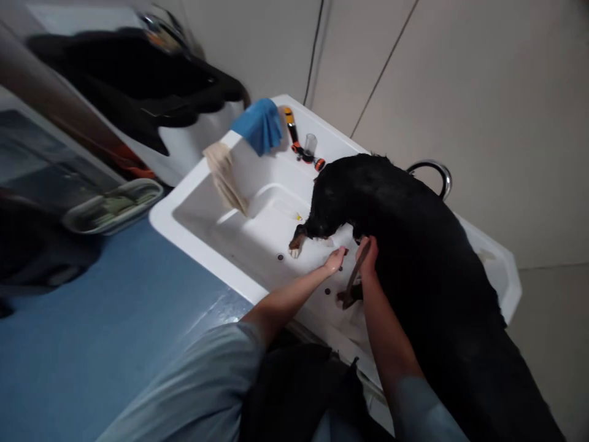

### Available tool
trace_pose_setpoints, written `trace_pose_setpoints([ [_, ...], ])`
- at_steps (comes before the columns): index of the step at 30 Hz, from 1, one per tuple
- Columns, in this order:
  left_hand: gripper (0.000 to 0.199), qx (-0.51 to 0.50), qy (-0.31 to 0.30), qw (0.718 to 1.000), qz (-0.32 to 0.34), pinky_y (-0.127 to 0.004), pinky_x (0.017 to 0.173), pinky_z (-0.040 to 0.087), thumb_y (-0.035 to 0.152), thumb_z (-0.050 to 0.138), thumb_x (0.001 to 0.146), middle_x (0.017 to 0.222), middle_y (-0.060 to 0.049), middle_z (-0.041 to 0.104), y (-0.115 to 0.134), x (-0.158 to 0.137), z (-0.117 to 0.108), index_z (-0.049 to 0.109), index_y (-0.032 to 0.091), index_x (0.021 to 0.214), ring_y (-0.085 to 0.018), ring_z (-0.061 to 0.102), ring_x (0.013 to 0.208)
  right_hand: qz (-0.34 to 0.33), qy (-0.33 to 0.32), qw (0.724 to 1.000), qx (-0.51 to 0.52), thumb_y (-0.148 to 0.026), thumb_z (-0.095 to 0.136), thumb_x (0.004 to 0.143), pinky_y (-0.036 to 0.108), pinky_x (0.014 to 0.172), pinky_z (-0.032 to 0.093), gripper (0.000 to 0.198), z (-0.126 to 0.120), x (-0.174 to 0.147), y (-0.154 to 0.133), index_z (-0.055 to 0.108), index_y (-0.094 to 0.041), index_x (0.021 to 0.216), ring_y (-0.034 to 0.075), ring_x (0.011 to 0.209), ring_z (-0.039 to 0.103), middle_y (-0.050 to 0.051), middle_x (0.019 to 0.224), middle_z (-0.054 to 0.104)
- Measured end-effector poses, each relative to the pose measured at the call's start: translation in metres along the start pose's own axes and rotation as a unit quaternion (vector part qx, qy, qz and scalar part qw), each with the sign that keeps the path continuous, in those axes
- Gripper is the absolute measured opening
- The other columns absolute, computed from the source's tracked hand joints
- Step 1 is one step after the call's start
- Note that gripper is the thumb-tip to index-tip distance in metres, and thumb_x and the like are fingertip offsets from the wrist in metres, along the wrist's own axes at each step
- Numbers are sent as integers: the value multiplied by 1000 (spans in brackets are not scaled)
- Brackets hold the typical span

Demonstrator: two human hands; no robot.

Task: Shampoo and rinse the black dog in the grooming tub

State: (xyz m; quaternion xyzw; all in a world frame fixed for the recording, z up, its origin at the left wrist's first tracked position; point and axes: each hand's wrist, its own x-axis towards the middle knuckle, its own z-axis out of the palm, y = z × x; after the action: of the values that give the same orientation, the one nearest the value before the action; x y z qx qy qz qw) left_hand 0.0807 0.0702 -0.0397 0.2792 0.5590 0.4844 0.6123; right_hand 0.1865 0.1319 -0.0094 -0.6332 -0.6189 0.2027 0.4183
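A large black dog (pixel 396 209) with tan-and-white paws stands in a white bathing tub (pixel 207 258), its head lowered. My right hand (pixel 369 256) is closed under the dog's front, with a brown strap (pixel 356 273) running along it and hanging down toward a front paw. Just left of it, over the tub floor, is my left hand (pixel 335 261). Its fingers are curled together, and a small dark spot shows at the fingertips; what it is cannot be made out. The dog's other front paw (pixel 296 245) rests on the tub floor.
A blue cloth (pixel 261 126) and a beige cloth (pixel 225 175) hang over the tub's left end. An orange-and-black spray nozzle (pixel 299 144) lies on the back ledge. A chrome faucet (pixel 439 172) rises behind the dog. A pale bin (pixel 115 205) stands on the blue floor.
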Motion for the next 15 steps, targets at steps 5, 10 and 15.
trace_pose_setpoints([
  [5,38,35,-42,997,51,-40,102,57,50,45,107,87,-8,76,-18,-50,-15,64,19,98,-23,74,91,-6,-22,998,66,-48,38,99,45,98,55,46,44,5,-41,62,-11,112,27,102,67,20,107,73],
  [10,22,167,26,985,17,-33,79,56,36,43,107,73,-1,67,-25,-79,-16,57,21,99,-18,63,67,-148,-82,981,89,-47,64,90,55,114,51,53,64,-10,-40,63,-11,128,33,126,64,24,135,64],
  [15,35,236,25,968,79,-39,99,57,44,52,104,117,-13,79,-7,-85,-63,69,18,122,-26,74,102,-41,-18,989,140,-35,37,108,51,117,49,49,91,5,-49,69,-2,124,36,133,63,29,136,65],
])
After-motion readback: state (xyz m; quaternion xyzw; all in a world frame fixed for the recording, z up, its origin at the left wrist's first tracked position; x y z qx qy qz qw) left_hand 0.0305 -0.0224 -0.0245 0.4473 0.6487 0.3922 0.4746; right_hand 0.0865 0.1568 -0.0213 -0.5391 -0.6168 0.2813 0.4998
